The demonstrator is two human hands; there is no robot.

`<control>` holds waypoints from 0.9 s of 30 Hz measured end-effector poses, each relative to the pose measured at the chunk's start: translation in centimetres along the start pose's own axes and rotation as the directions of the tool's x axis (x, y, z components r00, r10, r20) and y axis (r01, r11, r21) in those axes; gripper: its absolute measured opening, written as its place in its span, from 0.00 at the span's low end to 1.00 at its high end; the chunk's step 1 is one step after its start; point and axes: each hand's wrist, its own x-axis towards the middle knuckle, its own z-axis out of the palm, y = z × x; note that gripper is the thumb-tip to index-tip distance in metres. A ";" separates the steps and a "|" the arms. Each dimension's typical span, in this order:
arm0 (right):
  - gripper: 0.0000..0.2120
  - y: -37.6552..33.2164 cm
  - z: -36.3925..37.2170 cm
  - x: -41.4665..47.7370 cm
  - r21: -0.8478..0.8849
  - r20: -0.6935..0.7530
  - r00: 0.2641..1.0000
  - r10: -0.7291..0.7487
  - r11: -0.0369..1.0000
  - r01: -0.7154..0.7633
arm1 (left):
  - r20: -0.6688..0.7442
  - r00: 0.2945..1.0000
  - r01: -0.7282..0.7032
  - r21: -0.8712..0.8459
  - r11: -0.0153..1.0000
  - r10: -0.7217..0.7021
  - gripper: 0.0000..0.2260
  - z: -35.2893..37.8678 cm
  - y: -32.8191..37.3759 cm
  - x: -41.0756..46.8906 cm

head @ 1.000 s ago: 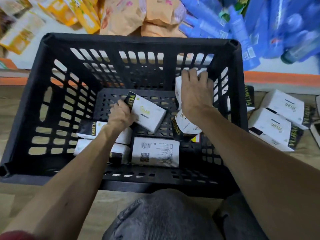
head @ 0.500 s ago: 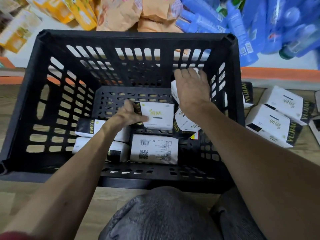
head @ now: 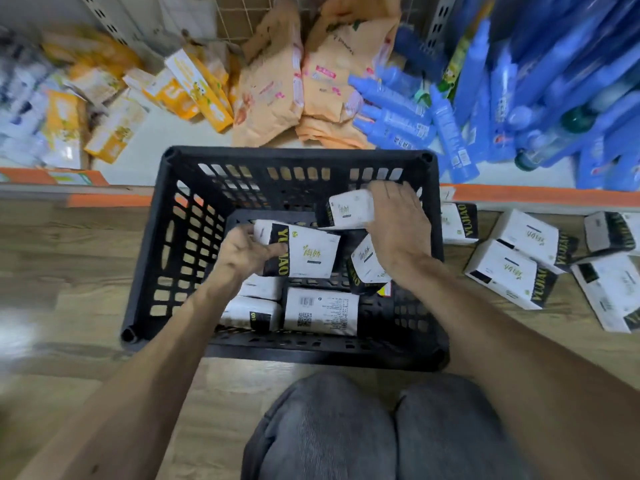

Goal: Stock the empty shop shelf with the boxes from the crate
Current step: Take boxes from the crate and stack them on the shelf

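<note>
A black slotted crate (head: 162,244) stands on the wooden floor in front of my knees. My left hand (head: 242,252) grips a white and black box (head: 304,252), lifted above the crate floor. My right hand (head: 398,223) is closed on another white box (head: 349,209) near the crate's far right corner. A tilted box (head: 367,265) leans under my right wrist. Other boxes lie flat in the crate, one with its barcode side up (head: 320,311) and one at the near left (head: 249,315).
Several of the same boxes (head: 509,271) lie on the floor right of the crate. The low shelf with an orange edge (head: 519,195) behind holds blue bottles (head: 450,133), tan bags (head: 273,84) and yellow boxes (head: 197,88).
Both hands have risen with their boxes. The left box has turned so its black band faces me. The view has pulled back and shows more shelf and floor.
</note>
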 end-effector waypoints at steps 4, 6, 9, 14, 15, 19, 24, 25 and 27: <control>0.22 -3.5 -12.8 -2.2 0.176 0.140 0.981 0.131 0.972 -0.155 | -0.025 0.998 0.062 -0.011 0.998 -0.062 0.15 -7.0 5.7 -7.7; 0.23 -5.3 -20.2 -3.1 0.173 0.169 0.969 0.180 0.962 -0.209 | -0.028 0.998 0.066 0.052 0.996 -0.065 0.16 -10.4 9.8 -12.5; 0.26 -7.5 -31.4 -4.3 0.113 0.177 0.956 0.234 0.960 -0.256 | 0.011 1.000 0.009 0.089 0.996 -0.010 0.18 -16.1 17.5 -19.7; 0.23 -10.5 -50.4 -6.5 0.114 0.193 0.939 0.283 0.945 -0.308 | 0.105 0.987 -0.134 0.132 0.982 0.121 0.18 -25.4 31.3 -30.2; 0.21 -11.0 -54.0 -6.9 0.127 0.188 0.934 0.302 0.936 -0.329 | 0.147 0.980 -0.152 0.134 0.979 0.132 0.20 -27.1 33.9 -32.2; 0.20 -11.9 -66.1 -8.5 0.249 0.145 0.912 0.383 0.878 -0.408 | 0.206 0.958 -0.217 0.074 0.973 0.198 0.17 -32.4 43.1 -39.8; 0.21 -10.4 -74.8 -11.7 0.322 0.092 0.900 0.427 0.842 -0.432 | 0.348 0.886 -0.364 0.108 0.925 0.307 0.28 -34.6 49.9 -45.0; 0.21 -9.8 -75.9 -12.5 0.357 0.083 0.896 0.437 0.826 -0.436 | 0.347 0.884 -0.369 0.102 0.924 0.315 0.25 -34.4 51.3 -46.3; 0.20 -8.4 -77.7 -13.9 0.396 0.059 0.888 0.456 0.806 -0.440 | 0.357 0.866 -0.392 0.048 0.919 0.350 0.19 -33.4 53.3 -47.8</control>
